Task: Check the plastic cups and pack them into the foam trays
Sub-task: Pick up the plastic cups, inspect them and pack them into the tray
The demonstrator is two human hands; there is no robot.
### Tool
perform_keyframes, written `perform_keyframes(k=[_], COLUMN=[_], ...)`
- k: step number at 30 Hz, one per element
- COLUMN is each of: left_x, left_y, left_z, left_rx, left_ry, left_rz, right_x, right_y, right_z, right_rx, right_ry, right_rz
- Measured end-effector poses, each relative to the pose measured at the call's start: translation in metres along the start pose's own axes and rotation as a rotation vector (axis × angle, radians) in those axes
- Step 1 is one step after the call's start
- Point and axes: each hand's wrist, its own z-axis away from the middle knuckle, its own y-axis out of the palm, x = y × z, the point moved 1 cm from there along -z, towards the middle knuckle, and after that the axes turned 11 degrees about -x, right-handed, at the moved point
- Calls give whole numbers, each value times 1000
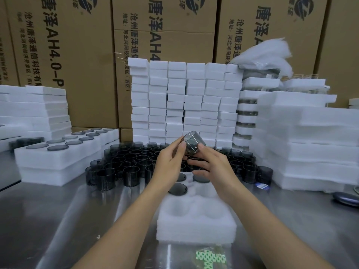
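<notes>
Left hand [171, 162], right hand [211, 164] pinching cup [192, 142], cartons [77, 55] printed "唐泽AH4.0"

Both hands, left [171, 162] and right [211, 166], hold a smoky cup [193, 145] tilted above the foam tray [196, 224].

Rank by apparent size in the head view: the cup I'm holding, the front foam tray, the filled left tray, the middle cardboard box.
1. middle cardboard box
2. front foam tray and filled left tray: look alike, and the front one's nearness makes ranking unsure
3. cup
</notes>
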Motion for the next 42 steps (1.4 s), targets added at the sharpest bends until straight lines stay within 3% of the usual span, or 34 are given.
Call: perform_keyframes(k=[4, 7, 10, 14, 18, 21, 23, 24, 26, 29, 32, 34, 36, 40, 42], left_x=[-3, -8, -9, -6, -6, -6, -5, -4, -3, 0, 2, 2, 2, 2, 2], left_y=[-1, -4, -7, -7, -10, -10, -9, -9, -8, -8, -8, -9, -10, -10, -10], left_z=[-2, -4, -2, 1, -1, -2, -3, -4, -6, -7, -7, -8, -8, -9, -9], left_rx=[-108, -106, -20, 15, 21, -12, -8, 1, 14, 32, 92, 79, 47, 42, 58], left_ry=[-160, -301, -359, -345, -359, -360, -365, -364, -357, -362, -372, -366, -365, -352, -350], left_rz=[96, 221, 308, 332, 376, 390, 402, 410, 421, 432, 420, 423, 439, 416, 406], right_x=[-3, -3, -5, -8, -7, 0, 5, 6, 4, 0, -1, -2, -2, 4, 6], right_y=[3, -1, -2, -1, 1, 2, 4, 5, 8, 9, 6, 7, 10, 11, 9], right_z=[1, 3, 4, 3, 5, 1, 2, 3, 5, 4, 3, 4, 5, 9, 9], right_rx=[-86, -225, -196, -145, -229, -242, -87, -10, 35, -66, -142, -128, -86, 59, 85], right_ry=[-96, -426, -708, -759, -605, -129, 231, 316, 320, 159, -31, -42, 25, 375, 463], right_rz=[-30, 211, 511, 574, 493, 188, -32, -72, -114, -169, 5, 86, 18, -282, -345])
